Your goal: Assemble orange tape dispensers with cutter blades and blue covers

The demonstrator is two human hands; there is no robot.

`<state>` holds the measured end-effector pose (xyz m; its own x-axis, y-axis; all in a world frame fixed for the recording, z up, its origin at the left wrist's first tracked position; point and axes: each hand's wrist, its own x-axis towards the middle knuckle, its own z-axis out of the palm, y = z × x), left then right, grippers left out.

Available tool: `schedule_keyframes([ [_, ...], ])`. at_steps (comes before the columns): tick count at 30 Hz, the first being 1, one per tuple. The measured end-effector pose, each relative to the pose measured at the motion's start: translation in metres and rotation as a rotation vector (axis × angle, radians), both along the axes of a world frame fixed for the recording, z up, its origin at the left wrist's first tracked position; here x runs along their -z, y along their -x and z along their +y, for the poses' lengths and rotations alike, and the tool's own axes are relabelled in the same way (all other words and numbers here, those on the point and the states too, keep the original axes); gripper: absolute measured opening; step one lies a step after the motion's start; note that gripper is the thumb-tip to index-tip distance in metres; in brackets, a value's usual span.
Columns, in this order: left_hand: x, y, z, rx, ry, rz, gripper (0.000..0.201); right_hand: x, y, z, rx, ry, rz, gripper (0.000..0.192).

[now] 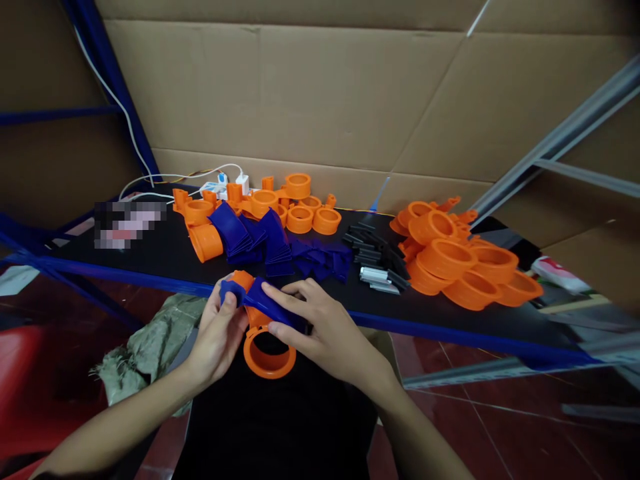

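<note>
An orange plastic ring part (270, 360) is held above my lap, just off the table's front edge, its round opening facing me. My left hand (220, 333) is closed around the upper left of this part, the thumb pressing on a small blue piece (233, 291). A dark blue plastic sheet (273, 303) lies across the part's upper section. My right hand (325, 327) grips this sheet, with the fingers on top and the thumb near the ring's rim. The palm side of my right hand is hidden.
Blue sheets (277, 243) lie stacked on the black table (165, 257). Behind them are orange ring parts (327, 220); more orange parts (445, 257) are piled at right. Black strips (367, 243) and silver strips (377, 277) lie between. A power strip (213, 190) with white cables sits at the back.
</note>
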<state>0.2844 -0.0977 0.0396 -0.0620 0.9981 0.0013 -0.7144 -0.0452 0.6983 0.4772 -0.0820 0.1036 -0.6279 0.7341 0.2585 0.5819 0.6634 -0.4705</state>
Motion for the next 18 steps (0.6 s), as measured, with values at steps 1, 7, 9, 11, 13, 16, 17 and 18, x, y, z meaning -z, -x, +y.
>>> schedule_keyframes([
  [1,0.0003,0.0000,0.0002,-0.006,-0.004,-0.003,0.039,0.0007,0.0008,-0.0003,-0.003,0.007,-0.011,0.052],
  [7,0.0011,0.0000,-0.0016,-0.039,-0.007,-0.001,0.026,0.0037,0.0038,0.0010,-0.020,0.080,0.020,0.052],
  [9,0.0014,0.0009,-0.0021,-0.063,-0.013,0.018,0.028,0.0031,0.0032,0.0013,-0.036,0.118,0.049,0.052],
  [11,0.0014,0.0023,-0.0025,-0.078,-0.020,0.038,0.030,0.0017,0.0022,0.0010,-0.042,0.155,0.067,0.054],
  [13,0.0009,0.0035,-0.0033,-0.080,-0.024,0.049,0.033,-0.0006,0.0009,0.0005,-0.043,0.184,0.077,0.055],
  [16,-0.0008,0.0035,-0.0057,-0.056,-0.028,0.043,0.036,-0.0040,-0.0020,0.0005,-0.065,0.208,0.094,0.055],
  [17,-0.0015,0.0029,-0.0066,-0.048,-0.034,0.038,0.036,-0.0047,-0.0032,0.0009,-0.077,0.215,0.099,0.055],
  [18,-0.0021,0.0021,-0.0073,-0.041,-0.043,0.036,0.037,-0.0051,-0.0042,0.0015,-0.087,0.224,0.103,0.055],
])
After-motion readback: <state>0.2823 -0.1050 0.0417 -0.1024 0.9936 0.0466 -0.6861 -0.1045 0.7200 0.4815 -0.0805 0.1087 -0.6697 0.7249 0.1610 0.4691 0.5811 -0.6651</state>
